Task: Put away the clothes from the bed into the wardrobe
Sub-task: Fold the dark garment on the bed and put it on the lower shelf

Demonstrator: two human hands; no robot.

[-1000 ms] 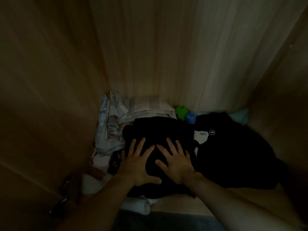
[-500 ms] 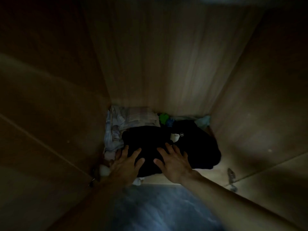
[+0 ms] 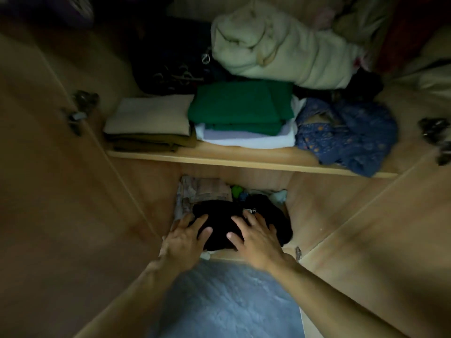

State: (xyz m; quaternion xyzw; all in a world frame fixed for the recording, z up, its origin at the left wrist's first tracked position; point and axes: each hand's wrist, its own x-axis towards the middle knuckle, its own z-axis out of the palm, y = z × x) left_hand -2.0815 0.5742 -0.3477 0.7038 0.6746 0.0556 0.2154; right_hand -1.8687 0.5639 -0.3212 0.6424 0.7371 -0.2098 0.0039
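We see the left hand point(image 3: 184, 241) and right hand point(image 3: 256, 238) spread flat, fingers apart, pressing soft black folded clothes point(image 3: 220, 222) lying in the wardrobe's bottom compartment, below the wooden shelf point(image 3: 244, 160).

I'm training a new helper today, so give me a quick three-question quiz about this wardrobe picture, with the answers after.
1. True or false: both hands lie flat on the black garment in the bottom compartment.
2. Which folded item tops the middle stack on the shelf? A) green cloth B) red towel C) yellow shirt
3. What lies at the right end of that shelf?

Key
1. True: the left hand and right hand rest on it with fingers spread.
2. A, the green cloth.
3. A crumpled blue patterned garment.
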